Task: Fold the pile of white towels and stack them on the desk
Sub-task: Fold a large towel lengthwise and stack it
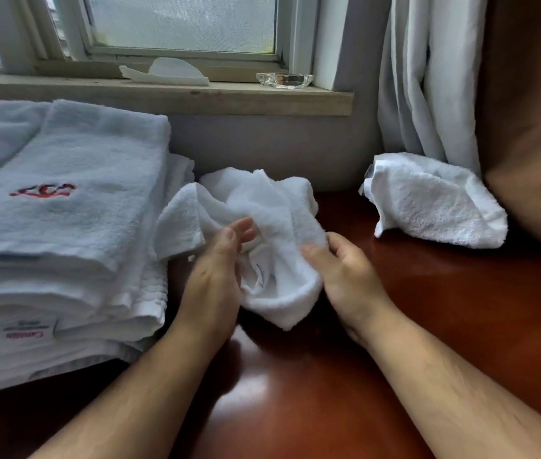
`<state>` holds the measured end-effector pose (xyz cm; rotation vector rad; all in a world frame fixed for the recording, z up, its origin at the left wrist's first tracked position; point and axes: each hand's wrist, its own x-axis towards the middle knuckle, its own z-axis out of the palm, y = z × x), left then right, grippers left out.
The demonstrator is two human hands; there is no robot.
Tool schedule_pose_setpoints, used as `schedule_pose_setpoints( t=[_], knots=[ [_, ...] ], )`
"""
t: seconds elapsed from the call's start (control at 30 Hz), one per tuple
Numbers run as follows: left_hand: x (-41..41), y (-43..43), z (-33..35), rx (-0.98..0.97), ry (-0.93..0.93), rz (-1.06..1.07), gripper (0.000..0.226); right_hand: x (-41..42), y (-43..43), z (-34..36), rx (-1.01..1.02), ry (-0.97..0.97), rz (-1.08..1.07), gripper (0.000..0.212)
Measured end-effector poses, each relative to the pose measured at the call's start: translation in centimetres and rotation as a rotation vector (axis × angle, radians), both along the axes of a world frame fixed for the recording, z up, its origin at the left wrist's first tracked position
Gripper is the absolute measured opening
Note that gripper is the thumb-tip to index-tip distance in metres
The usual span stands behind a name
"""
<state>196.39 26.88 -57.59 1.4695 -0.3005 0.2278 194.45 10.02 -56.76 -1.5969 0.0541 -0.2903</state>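
A crumpled small white towel (262, 213) sits bunched in the middle of the dark red wooden desk (312, 392). My left hand (216, 276) holds its left side, fingers reaching into the folds. My right hand (345, 276) grips its right edge, thumb on top of the cloth. A tall stack of folded white towels (63, 226) stands at the left, the top one bearing a red embroidered mark. Another loose white towel (434, 203) lies crumpled at the right, near the curtain.
A wall with a window sill (196, 94) runs behind the desk, carrying a glass ashtray (284, 80) and a white paper scrap (169, 72). A white curtain (428, 77) hangs at the right, beside a brown padded surface (534, 127).
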Motion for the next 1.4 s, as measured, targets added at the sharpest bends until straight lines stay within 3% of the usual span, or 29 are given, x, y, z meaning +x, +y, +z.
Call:
schedule_pose_setpoints(
  t=[0.1,0.2,0.3,0.37,0.47,0.53,0.57,0.6,0.63,0.7,0.8,1.0,1.13,1.27,1.4],
  knots=[
    [-0.3,-0.5,0.1,0.165,-0.082,0.041,0.049,0.4,-0.3,0.5,0.318,-0.042,-0.055,0.017],
    [-0.4,-0.4,0.4,0.244,-0.133,0.049,0.047,0.4,-1.1,1.5,0.630,-0.007,-0.077,0.031],
    [-0.5,-0.3,0.6,0.292,-0.181,0.079,0.045,-0.3,-3.2,2.6,0.830,0.082,0.139,0.045],
    [-0.5,-0.4,0.7,0.329,-0.152,0.051,0.045,-0.6,-4.1,2.9,0.781,0.157,0.208,0.046],
    [-0.8,-0.4,0.8,0.435,-0.116,-0.066,0.047,-0.6,-4.6,2.1,0.415,0.158,-0.129,0.039],
    [-1.1,-0.2,1.4,0.517,-0.102,-0.108,0.041,-0.4,-4.4,2.0,0.341,0.085,-0.129,0.046],
    [-1.2,-0.1,1.6,0.564,-0.084,-0.125,0.047,-0.2,-4.2,1.9,0.337,0.101,-0.011,0.055],
    [-1.2,-0.1,1.5,0.628,-0.055,-0.130,0.068,-0.2,-3.9,1.8,0.314,0.150,0.079,0.060],
    [-1.4,-0.1,1.5,0.713,-0.017,-0.123,0.088,-0.4,-3.7,1.8,0.289,0.180,0.147,0.057],
    [-1.7,-0.3,1.7,0.848,0.042,-0.100,0.105,-0.4,-3.8,1.6,0.244,0.186,0.129,0.035],
    [-2.0,-0.3,2.3,0.885,0.074,-0.101,0.091,-0.8,-3.9,1.9,0.269,0.165,-0.018,0.014],
    [-2.6,-0.5,3.8,1.133,0.031,-0.170,0.035,-1.2,-5.2,3.8,0.487,0.100,0.047,0.038],
    [-2.9,-1.2,4.2,1.128,-0.109,-0.024,0.032,-1.9,-6.2,3.8,0.638,0.035,0.134,0.037],
    [-2.2,-0.8,3.5,1.016,-0.040,-0.001,0.055,-1.4,-6.8,3.2,0.613,0.035,-0.066,0.031],
    [-1.1,-0.1,1.8,0.785,-0.036,-0.026,0.060,-1.0,-6.7,2.6,0.638,0.138,-0.064,0.055]
  ],
)
